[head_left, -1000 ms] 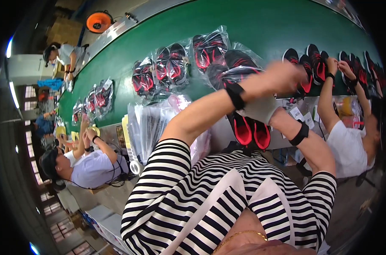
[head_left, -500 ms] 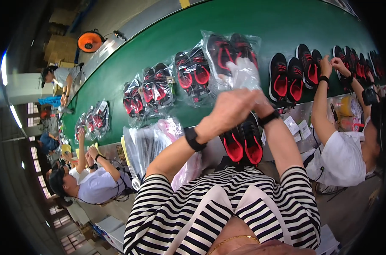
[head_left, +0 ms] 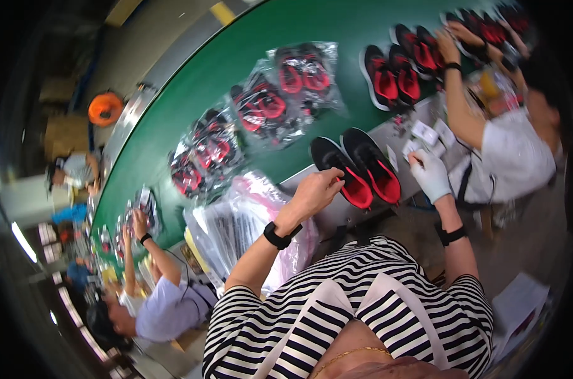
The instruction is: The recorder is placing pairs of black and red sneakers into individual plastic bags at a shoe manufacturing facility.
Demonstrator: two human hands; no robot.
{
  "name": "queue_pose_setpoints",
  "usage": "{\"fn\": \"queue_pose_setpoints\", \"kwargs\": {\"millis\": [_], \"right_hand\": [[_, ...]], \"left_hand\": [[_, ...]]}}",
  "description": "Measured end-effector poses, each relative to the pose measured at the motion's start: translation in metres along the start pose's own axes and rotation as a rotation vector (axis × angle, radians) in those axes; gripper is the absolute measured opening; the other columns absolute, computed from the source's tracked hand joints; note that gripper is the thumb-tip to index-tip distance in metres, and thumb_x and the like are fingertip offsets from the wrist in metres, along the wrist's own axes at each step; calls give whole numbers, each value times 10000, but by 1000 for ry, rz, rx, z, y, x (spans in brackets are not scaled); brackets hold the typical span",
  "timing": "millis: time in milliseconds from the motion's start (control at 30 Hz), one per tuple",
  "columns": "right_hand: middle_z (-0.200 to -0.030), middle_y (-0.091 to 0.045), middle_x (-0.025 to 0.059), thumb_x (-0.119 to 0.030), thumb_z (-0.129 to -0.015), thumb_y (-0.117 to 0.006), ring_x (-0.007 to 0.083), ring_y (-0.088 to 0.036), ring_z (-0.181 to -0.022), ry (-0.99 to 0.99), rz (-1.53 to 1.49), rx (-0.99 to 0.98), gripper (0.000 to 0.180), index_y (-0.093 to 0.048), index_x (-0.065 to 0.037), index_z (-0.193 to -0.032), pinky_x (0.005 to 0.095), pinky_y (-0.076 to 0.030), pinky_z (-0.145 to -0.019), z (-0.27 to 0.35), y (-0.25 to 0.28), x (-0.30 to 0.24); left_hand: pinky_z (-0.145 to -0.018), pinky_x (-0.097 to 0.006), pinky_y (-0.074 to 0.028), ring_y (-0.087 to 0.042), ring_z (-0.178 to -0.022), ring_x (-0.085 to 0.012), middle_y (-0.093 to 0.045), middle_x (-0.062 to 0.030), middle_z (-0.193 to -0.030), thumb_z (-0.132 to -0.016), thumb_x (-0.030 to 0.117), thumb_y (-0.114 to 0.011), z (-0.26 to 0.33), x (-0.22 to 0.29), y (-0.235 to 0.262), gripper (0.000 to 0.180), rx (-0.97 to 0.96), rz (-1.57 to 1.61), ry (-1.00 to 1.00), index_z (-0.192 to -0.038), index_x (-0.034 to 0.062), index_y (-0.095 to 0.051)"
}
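A pair of black sneakers with red linings point(head_left: 370, 169) rests at the near edge of the belt, directly before me. My left hand point(head_left: 316, 194), bare, is beside the left shoe's opening. Its fingers are drawn together; whether they grip anything is hidden. In a white glove, my right hand point(head_left: 430, 175) is just right of the pair, its thumb and fingers pinched, with anything between them too small to name. Small white cards point(head_left: 424, 133) lie just beyond it. Beyond the pair is a shoe pair in a clear bag point(head_left: 304, 79).
More bagged shoes point(head_left: 204, 148) line the green belt point(head_left: 191, 95) toward the left. Unbagged pairs point(head_left: 387, 76) stand at the right. A stack of clear plastic bags point(head_left: 236, 218) is by my left forearm. Co-workers sit left point(head_left: 173, 309) and right point(head_left: 517, 155).
Both hands have left the bagged pair, which now lies on the belt. The right hand has moved right, the left one toward the near sneakers. My view has also turned.
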State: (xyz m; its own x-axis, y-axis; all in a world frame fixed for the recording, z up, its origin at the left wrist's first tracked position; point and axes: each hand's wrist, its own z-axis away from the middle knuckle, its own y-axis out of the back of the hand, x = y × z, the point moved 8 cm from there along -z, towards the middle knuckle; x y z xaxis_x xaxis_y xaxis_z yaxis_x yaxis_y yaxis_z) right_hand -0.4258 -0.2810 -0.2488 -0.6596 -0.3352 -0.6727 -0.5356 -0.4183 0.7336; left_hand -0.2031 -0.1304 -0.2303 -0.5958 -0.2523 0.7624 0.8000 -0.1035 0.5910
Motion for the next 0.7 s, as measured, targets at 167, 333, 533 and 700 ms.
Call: {"fn": "queue_pose_setpoints", "kwargs": {"millis": [167,333,533,700], "right_hand": [[-766,-613,156,-196,-789,-511,339,-593,-747,-404,-90,46,174,-607,-54,-817,388,-455,-651,149,21,65],[-823,-615,196,-263,-768,-523,374,-575,-786,-813,-230,109,257,-622,-33,-825,414,-450,-692,316,-23,118],[-871,-617,229,-294,-749,-493,402,-575,-862,-1156,-220,102,348,-646,11,-815,427,-462,-759,493,-81,152],[-700,-625,170,-210,-779,-506,280,-612,-570,-1525,-579,409,288,-637,37,-848,366,-491,-564,616,-89,166]], "left_hand": [[-702,-289,-485,-639,-787,-184,-665,-140,-845,-882,158,-580,-4,31,-38,248,-188,67,-106,-1066,-8,-583],[-698,-295,-494,-663,-803,-220,-662,-147,-829,-874,142,-585,-13,61,-75,206,-402,-72,-178,-1024,2,-599],[-631,-235,-469,-569,-676,-77,-635,-62,-742,-876,111,-588,-1,124,-170,220,-742,-148,-303,-1070,8,-594],[-625,-247,-474,-571,-674,-106,-625,-59,-744,-863,102,-600,31,165,-272,237,-1072,-226,-351,-1082,12,-595]]}}
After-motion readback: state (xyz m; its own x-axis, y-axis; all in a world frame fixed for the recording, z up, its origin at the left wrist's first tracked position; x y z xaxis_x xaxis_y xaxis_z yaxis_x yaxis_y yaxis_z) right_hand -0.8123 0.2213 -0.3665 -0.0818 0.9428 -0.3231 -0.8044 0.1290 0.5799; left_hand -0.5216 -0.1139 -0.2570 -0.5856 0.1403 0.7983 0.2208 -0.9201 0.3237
